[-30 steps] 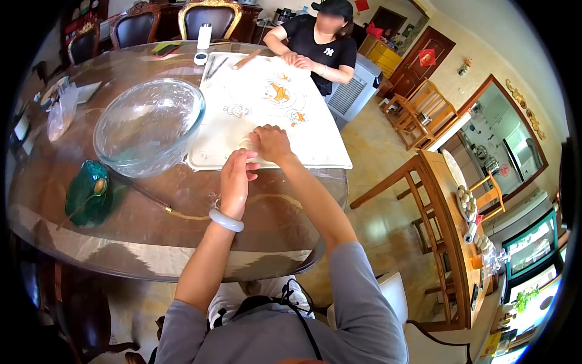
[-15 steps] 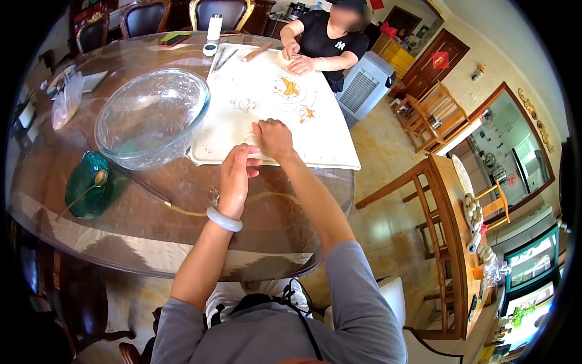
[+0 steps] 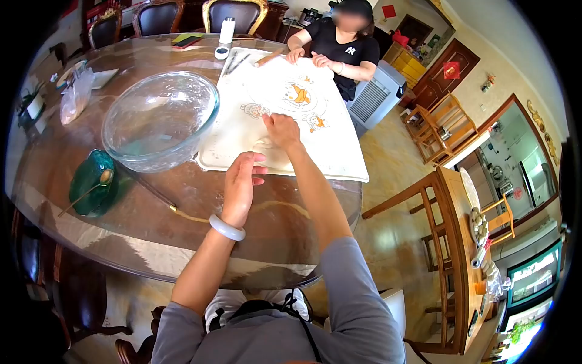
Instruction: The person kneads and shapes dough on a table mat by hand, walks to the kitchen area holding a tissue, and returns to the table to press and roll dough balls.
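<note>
A pale piece of dough (image 3: 263, 144) lies on the white printed mat (image 3: 227, 145) near its front edge, between my hands. My right hand (image 3: 283, 131) is just beyond and right of the dough, knuckles up, fingers curled in; what they hold, if anything, is hidden. On the near side of the dough is my left hand (image 3: 240, 185), turned on its edge with fingers slightly bent and apart, holding nothing visible. A pale bangle (image 3: 227, 228) circles my left wrist.
A large glass bowl (image 3: 160, 121) stands left of the mat, with a green bowl and spoon (image 3: 94, 182) nearer me. Across the table, another person (image 3: 345, 51) has both hands on the mat's far edge beside a rolling pin (image 3: 267, 58). A white bottle (image 3: 227, 30) stands behind.
My right hand has moved away from my left, leaving more of the dough visible. The other person's hands have spread apart at the mat's far edge. The view has shifted slightly.
</note>
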### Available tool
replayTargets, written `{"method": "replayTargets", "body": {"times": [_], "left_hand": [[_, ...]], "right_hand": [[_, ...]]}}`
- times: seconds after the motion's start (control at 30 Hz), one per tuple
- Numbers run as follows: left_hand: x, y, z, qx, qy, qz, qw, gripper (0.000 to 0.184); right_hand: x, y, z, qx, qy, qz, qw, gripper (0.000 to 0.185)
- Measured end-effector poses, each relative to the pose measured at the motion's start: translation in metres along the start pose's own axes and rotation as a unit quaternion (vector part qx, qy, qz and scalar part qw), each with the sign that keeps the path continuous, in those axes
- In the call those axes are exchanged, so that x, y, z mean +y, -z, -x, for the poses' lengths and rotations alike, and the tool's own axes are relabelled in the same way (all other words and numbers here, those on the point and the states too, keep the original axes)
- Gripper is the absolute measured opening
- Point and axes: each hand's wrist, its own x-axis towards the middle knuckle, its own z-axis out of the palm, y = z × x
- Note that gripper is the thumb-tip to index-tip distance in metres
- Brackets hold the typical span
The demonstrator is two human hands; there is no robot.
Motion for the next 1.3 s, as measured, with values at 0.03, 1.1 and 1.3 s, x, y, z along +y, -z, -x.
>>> {"method": "replayTargets", "body": {"times": [0.03, 1.1, 1.3], "left_hand": [[0.002, -0.001, 0.0, 0.006, -0.003, 0.006, 1.0, 0.035], [0.004, -0.001, -0.001, 0.011, -0.024, -0.015, 1.0, 0.033], [-0.003, 0.0, -0.005, 0.023, -0.017, -0.012, 1.0, 0.032]], "right_hand": [[-0.004, 0.0, 0.002, -0.027, 0.001, 0.008, 1.0, 0.043], [-0.019, -0.007, 0.024, 0.046, 0.081, 0.043, 0.995, 0.032], [-0.022, 0.011, 0.058, 0.131, 0.175, 0.004, 0.976, 0.024]]}}
